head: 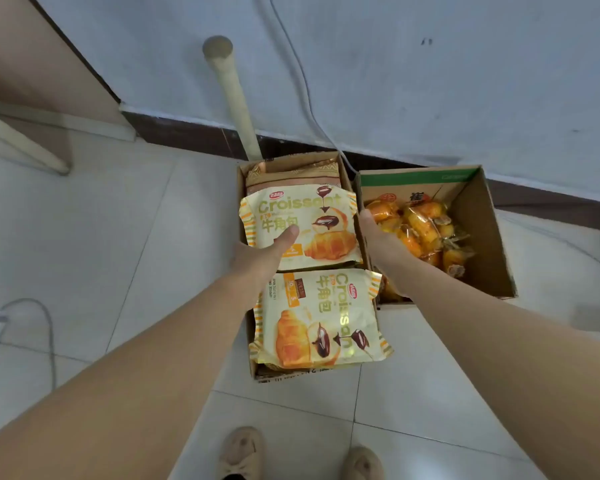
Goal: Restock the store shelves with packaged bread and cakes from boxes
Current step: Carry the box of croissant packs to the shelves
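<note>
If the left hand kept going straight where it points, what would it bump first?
The left hand grips the far croissant pack; beyond it, probably the brown pack at the far end of the box, though depth is unclear.

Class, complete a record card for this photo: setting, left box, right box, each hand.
setting: pale tiled floor beside a grey wall
left box: open brown cardboard box holding yellow plastic croissant packs, a far pack and a near pack
right box: open cardboard box with a green strip, holding small orange wrapped cakes
left hand: thumb on top of the far pack, holding its left side
right hand: at the far pack's right edge, grip hidden
</note>
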Action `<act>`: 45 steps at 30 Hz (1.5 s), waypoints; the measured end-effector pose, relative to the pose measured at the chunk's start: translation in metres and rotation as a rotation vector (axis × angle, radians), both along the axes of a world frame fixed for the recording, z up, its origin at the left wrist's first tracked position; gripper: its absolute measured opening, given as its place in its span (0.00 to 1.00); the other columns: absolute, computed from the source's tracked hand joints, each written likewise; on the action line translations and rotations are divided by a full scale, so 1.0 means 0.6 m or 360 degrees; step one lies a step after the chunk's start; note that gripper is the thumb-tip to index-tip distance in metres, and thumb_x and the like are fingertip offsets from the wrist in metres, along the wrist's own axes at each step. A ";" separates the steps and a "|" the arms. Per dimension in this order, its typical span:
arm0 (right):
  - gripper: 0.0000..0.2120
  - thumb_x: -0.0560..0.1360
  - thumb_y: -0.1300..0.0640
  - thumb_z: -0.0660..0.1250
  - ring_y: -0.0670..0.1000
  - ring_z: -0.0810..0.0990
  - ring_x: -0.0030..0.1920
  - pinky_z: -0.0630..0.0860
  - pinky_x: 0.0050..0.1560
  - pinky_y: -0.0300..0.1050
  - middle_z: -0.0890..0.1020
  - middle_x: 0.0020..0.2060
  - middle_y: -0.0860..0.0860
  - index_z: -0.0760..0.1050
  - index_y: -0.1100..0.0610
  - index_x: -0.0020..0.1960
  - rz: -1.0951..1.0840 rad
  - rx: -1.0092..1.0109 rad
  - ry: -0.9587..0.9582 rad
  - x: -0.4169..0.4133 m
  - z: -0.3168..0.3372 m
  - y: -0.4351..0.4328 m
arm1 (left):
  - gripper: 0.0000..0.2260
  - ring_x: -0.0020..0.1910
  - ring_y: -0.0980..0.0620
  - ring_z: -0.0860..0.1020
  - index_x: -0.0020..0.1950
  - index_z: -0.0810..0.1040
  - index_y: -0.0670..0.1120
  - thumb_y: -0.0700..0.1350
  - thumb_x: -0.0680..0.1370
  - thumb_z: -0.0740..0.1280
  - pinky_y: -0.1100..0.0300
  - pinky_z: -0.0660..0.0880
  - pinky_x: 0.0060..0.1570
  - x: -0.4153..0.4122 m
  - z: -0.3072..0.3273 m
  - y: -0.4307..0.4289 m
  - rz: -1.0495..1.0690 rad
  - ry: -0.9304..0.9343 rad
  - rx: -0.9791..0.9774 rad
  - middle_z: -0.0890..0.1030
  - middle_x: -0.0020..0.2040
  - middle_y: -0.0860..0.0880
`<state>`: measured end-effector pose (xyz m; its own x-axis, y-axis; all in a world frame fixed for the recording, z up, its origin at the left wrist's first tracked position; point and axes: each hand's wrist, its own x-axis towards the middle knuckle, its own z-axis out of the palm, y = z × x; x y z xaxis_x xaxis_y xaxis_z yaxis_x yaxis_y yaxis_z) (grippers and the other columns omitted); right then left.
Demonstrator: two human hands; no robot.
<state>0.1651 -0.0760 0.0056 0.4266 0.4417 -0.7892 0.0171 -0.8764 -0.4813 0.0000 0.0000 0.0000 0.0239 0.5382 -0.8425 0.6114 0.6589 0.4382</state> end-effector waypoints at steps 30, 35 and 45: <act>0.09 0.80 0.60 0.59 0.55 0.81 0.47 0.81 0.44 0.46 0.80 0.46 0.58 0.75 0.63 0.56 0.0094 -0.0349 -0.0063 -0.022 -0.140 0.012 | 0.56 0.56 0.45 0.78 0.70 0.60 0.47 0.67 0.49 0.77 0.45 0.74 0.58 -0.082 -0.109 0.066 -0.0096 -0.0129 -0.0096 0.77 0.59 0.47; 0.08 0.79 0.59 0.61 0.56 0.83 0.46 0.81 0.51 0.53 0.82 0.46 0.60 0.77 0.63 0.50 0.0221 -0.0234 -0.0104 -0.032 -0.127 0.010 | 0.59 0.52 0.46 0.81 0.68 0.66 0.48 0.70 0.41 0.77 0.47 0.77 0.53 -0.109 -0.111 0.066 -0.0063 -0.0213 -0.0131 0.81 0.56 0.47; 0.09 0.78 0.61 0.62 0.55 0.84 0.40 0.83 0.41 0.48 0.83 0.43 0.61 0.77 0.67 0.47 0.0377 -0.0165 -0.0109 -0.065 0.048 0.013 | 0.47 0.49 0.46 0.84 0.61 0.77 0.50 0.67 0.46 0.79 0.45 0.77 0.55 -0.172 0.034 0.054 -0.0008 -0.0366 -0.0255 0.85 0.50 0.48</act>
<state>0.1261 -0.0679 0.0343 0.3750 0.4538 -0.8083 0.2568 -0.8887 -0.3798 -0.1033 0.0325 0.0202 0.2267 0.3978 -0.8890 0.5113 0.7283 0.4562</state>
